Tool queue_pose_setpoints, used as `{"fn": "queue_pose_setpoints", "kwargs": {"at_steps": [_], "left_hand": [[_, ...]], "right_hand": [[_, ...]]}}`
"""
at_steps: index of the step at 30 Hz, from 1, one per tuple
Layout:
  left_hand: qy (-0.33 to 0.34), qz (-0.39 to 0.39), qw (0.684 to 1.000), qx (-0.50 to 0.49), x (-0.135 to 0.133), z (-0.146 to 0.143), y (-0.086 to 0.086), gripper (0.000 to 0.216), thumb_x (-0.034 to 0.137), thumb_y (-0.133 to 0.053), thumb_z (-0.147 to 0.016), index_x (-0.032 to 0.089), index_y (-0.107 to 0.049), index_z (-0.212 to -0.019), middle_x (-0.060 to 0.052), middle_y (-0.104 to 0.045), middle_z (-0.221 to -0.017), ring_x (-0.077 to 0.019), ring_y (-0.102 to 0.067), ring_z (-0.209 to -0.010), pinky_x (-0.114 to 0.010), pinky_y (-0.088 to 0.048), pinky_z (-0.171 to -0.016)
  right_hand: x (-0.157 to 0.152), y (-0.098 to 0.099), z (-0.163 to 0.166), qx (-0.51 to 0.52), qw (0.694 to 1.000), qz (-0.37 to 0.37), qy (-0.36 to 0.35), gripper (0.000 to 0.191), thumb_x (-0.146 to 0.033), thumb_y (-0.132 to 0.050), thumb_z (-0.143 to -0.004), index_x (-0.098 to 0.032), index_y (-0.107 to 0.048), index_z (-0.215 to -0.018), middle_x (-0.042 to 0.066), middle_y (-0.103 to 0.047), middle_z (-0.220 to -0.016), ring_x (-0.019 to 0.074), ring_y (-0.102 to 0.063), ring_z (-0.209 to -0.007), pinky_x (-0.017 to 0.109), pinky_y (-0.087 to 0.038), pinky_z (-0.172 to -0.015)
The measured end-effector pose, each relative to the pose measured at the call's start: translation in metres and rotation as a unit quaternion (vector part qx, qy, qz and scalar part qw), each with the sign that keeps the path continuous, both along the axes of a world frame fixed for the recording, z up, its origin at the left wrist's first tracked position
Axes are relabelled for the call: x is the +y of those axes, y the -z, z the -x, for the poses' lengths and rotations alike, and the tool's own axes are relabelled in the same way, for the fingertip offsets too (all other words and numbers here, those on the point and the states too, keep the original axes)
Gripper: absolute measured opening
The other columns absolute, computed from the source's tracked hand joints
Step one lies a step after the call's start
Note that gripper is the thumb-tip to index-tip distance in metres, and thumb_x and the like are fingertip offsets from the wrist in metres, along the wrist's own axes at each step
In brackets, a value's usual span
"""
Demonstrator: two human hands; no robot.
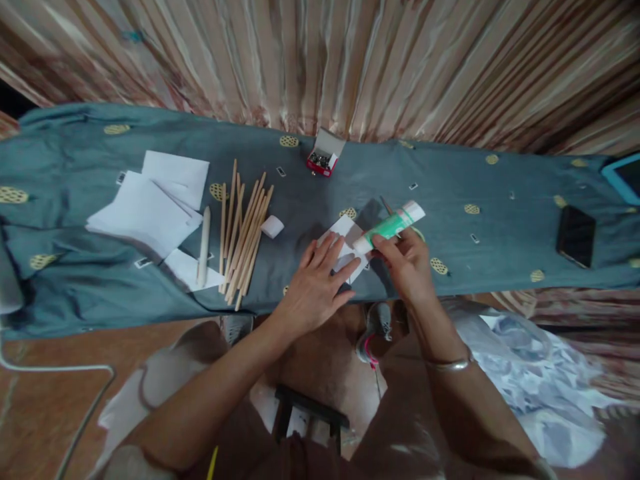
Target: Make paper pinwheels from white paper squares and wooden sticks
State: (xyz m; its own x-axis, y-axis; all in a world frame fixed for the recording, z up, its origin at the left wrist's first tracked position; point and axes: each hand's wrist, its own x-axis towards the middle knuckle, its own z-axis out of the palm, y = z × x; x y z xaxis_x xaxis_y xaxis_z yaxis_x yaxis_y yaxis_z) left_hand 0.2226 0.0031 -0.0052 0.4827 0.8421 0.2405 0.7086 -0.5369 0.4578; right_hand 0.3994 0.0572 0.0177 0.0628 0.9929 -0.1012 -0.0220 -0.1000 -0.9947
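Observation:
My right hand [407, 263] grips a green and white glue tube [393, 227], its capped end pointing down-left onto a small white paper piece [345, 233]. My left hand [315, 283] lies flat with fingers spread, pressing on that paper on the blue-grey cloth [500, 227]. A thin wooden stick [386, 205] pokes out behind the tube.
Left of my hands lie a bundle of wooden sticks [245, 233], a white folding tool [204, 245], a stack of white papers [150, 207] and a small white block [273, 227]. A red open box of pins [323, 160] sits at the back. A black phone [576, 235] lies right.

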Motion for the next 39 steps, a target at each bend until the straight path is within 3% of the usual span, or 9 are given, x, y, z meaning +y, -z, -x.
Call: {"fn": "queue_pose_setpoints", "kwargs": {"at_steps": [4,15,24,39], "left_hand": [[0.002,0.011,1.000,-0.001,0.001,-0.002,0.002,0.050,0.037,-0.064,-0.091,0.017,-0.057,-0.136,-0.024,-0.039,-0.155,-0.0401,-0.027,-0.149,-0.063,-0.027,-0.116],[-0.007,0.026,1.000,-0.007,0.002,-0.003,0.006,0.046,0.040,-0.065,-0.089,0.019,-0.060,-0.129,-0.020,-0.042,-0.153,-0.0406,-0.027,-0.148,-0.063,-0.027,-0.117],[-0.005,0.033,0.999,-0.012,0.003,-0.003,0.004,0.047,0.040,-0.065,-0.090,0.016,-0.060,-0.129,-0.022,-0.038,-0.155,-0.0422,-0.025,-0.148,-0.063,-0.026,-0.116],[-0.006,0.040,0.999,-0.013,0.004,-0.003,0.003,0.049,0.042,-0.066,-0.088,0.017,-0.060,-0.131,-0.022,-0.039,-0.154,-0.0423,-0.028,-0.147,-0.062,-0.027,-0.116]], "right_hand": [[0.000,0.003,0.001,-0.089,0.995,-0.043,-0.031,0.026,-0.042,-0.076,-0.076,-0.028,-0.056,-0.086,-0.003,-0.063,-0.076,0.0166,-0.061,-0.073,0.032,-0.052,-0.074],[0.001,0.014,-0.007,-0.198,0.975,-0.071,-0.065,0.033,-0.043,-0.075,-0.079,-0.028,-0.058,-0.103,0.004,-0.070,-0.093,0.0227,-0.067,-0.091,0.037,-0.053,-0.081],[-0.001,0.000,0.005,-0.313,0.944,-0.086,-0.060,0.028,-0.042,-0.071,-0.083,-0.025,-0.055,-0.099,0.004,-0.072,-0.088,0.0235,-0.069,-0.082,0.039,-0.052,-0.078],[-0.003,-0.004,0.009,-0.352,0.928,-0.105,-0.065,0.025,-0.043,-0.067,-0.086,-0.027,-0.050,-0.094,0.002,-0.072,-0.083,0.0238,-0.069,-0.080,0.036,-0.051,-0.073]]}}
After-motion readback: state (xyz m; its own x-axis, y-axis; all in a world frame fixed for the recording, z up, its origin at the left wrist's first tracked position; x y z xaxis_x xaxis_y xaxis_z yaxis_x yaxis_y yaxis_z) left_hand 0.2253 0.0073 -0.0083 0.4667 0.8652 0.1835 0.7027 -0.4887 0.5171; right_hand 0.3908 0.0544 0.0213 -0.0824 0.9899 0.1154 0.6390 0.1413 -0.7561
